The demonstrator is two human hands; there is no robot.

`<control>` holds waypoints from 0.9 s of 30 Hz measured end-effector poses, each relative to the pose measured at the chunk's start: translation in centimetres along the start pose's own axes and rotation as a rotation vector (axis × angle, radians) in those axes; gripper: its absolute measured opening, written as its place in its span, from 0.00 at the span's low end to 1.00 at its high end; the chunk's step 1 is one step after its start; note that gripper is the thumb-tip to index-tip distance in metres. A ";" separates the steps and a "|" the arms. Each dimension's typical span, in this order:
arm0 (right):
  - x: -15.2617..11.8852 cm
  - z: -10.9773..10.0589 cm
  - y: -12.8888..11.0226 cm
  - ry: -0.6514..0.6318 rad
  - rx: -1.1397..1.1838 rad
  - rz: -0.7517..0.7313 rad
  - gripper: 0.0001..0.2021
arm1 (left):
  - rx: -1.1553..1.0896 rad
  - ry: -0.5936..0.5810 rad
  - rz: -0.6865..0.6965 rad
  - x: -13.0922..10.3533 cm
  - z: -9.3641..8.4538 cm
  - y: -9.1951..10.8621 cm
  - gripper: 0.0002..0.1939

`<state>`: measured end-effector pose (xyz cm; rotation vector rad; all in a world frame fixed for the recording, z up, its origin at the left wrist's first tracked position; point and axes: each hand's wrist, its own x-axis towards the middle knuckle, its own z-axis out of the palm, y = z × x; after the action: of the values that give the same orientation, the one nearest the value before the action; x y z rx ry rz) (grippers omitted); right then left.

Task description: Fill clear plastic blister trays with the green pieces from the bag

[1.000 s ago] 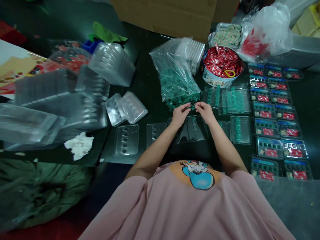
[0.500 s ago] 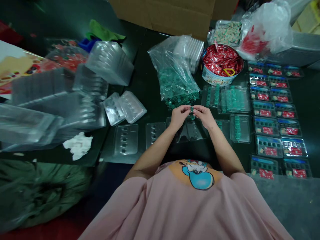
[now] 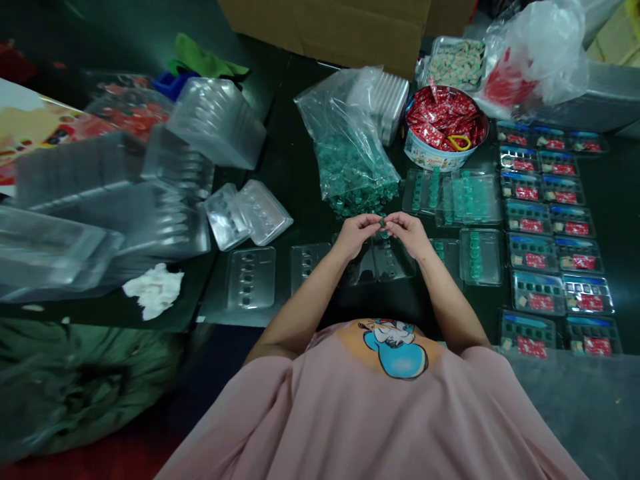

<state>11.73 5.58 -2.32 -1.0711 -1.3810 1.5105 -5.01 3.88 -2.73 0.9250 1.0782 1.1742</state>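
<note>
My left hand (image 3: pixel 358 233) and my right hand (image 3: pixel 406 232) meet at the fingertips, pinching a small green piece (image 3: pixel 383 223) between them. Below the fingers lies a clear tray (image 3: pixel 393 261), partly covered by my hands, with green at its upper end. Just beyond my hands, loose green pieces (image 3: pixel 363 199) spill from a clear plastic bag (image 3: pixel 345 133). To the right of my right hand is a clear tray with a column of green pieces (image 3: pixel 475 257). Left of my left forearm lies a clear tray with a column of small cavities (image 3: pixel 251 278).
A round tin (image 3: pixel 443 150) of red packets stands behind on the right. Filled trays (image 3: pixel 531 253) line the far right. Stacks of clear trays (image 3: pixel 150 213) and a crumpled white tissue (image 3: pixel 155 290) are at left. A cardboard box (image 3: pixel 340 30) stands at the back.
Both hands have moved slightly down, toward me, still pinching the green piece. The view has shifted slightly, and nothing else has visibly moved.
</note>
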 end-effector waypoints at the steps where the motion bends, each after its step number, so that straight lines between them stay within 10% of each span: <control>1: 0.0 0.0 -0.1 -0.006 -0.004 -0.001 0.12 | -0.014 -0.016 -0.006 0.0 -0.1 0.0 0.15; 13: -1.3 0.8 -2.0 -0.089 -0.335 -0.199 0.05 | -0.075 -0.287 -0.013 0.0 -1.7 -0.1 0.13; 27: -2.5 2.0 -1.5 0.085 -0.372 -0.246 0.06 | -0.090 -0.134 0.076 -0.6 -0.4 0.0 0.09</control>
<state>10.68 2.67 -0.53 -1.1235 -1.7063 1.0441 -5.45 3.33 -2.73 0.9673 0.8825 1.1957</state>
